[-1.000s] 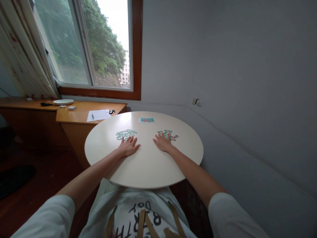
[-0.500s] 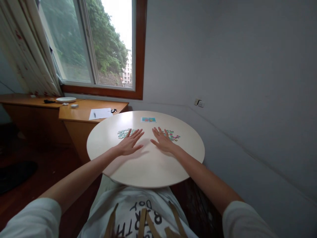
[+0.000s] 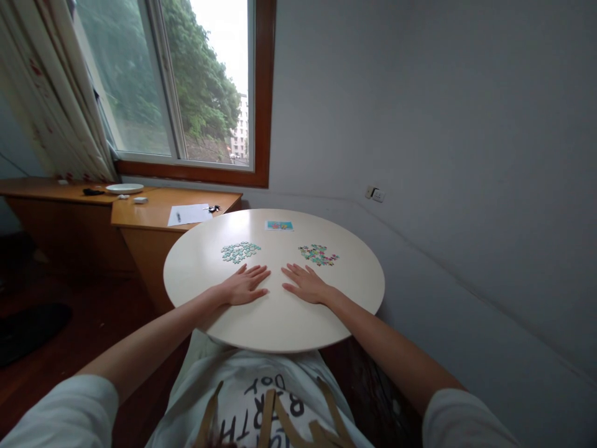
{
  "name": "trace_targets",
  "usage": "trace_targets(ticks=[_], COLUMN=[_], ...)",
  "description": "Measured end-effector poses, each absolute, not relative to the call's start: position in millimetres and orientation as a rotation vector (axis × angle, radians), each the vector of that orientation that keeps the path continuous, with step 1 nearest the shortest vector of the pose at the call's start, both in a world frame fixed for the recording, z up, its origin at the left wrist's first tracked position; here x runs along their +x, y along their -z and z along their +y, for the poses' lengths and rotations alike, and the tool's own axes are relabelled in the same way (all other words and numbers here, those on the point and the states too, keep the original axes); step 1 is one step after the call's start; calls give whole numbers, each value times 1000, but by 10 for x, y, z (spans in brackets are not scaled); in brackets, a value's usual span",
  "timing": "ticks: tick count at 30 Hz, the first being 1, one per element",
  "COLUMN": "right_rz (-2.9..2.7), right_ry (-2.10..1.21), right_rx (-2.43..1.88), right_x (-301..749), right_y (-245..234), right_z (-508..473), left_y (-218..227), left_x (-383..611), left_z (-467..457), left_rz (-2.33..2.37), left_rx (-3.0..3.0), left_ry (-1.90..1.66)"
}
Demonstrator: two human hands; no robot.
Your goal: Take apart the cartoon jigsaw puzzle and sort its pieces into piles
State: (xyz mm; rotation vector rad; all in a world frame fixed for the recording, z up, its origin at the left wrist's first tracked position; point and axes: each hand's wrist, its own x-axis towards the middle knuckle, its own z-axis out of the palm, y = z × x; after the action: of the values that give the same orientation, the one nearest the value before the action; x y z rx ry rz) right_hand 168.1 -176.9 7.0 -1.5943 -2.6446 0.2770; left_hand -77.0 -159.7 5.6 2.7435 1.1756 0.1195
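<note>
My left hand (image 3: 245, 285) lies palm down on the round white table (image 3: 275, 323), fingers stretched out and holding nothing. Just beyond its fingertips is a spread of pale green jigsaw puzzle pieces (image 3: 239, 251). Opposite it, my right hand (image 3: 305, 284) also rests flat on the tabletop, open, with nothing in it. A second group of jigsaw puzzle pieces (image 3: 319, 254), mixed in colour with pink, yellow and green, lies past the right fingers. Toward the far edge sits a small picture card (image 3: 279, 226), mostly blue with pinkish figures.
Behind on the left, a wooden desk (image 3: 140, 214) carries a sheet of paper (image 3: 189, 214), keys (image 3: 213, 209), a white plate (image 3: 124, 188) and a small white box (image 3: 140, 200). A window (image 3: 186, 81) stands above it. The wall with a socket (image 3: 378, 195) is at the right.
Both hands have come down and back toward me, from raised above the table to flat on it. The puzzle pieces they partly covered now show fully.
</note>
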Motion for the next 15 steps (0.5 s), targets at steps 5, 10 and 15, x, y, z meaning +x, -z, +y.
trace_targets(ticks=[5, 10, 15], right_rz=[-2643, -2640, -2561], right_ry=[-263, -258, -249], right_rx=[-1599, -1592, -1608], right_x=[1679, 1681, 1683], right_y=[-60, -64, -14], right_z=[-1767, -1771, -1751], left_y=[-72, -72, -73], left_x=[-762, -765, -776], left_z=[-1612, -1613, -1630], left_rz=[1180, 1180, 1194], left_rx=[2752, 2742, 2727], left_ry=[-87, -105, -201])
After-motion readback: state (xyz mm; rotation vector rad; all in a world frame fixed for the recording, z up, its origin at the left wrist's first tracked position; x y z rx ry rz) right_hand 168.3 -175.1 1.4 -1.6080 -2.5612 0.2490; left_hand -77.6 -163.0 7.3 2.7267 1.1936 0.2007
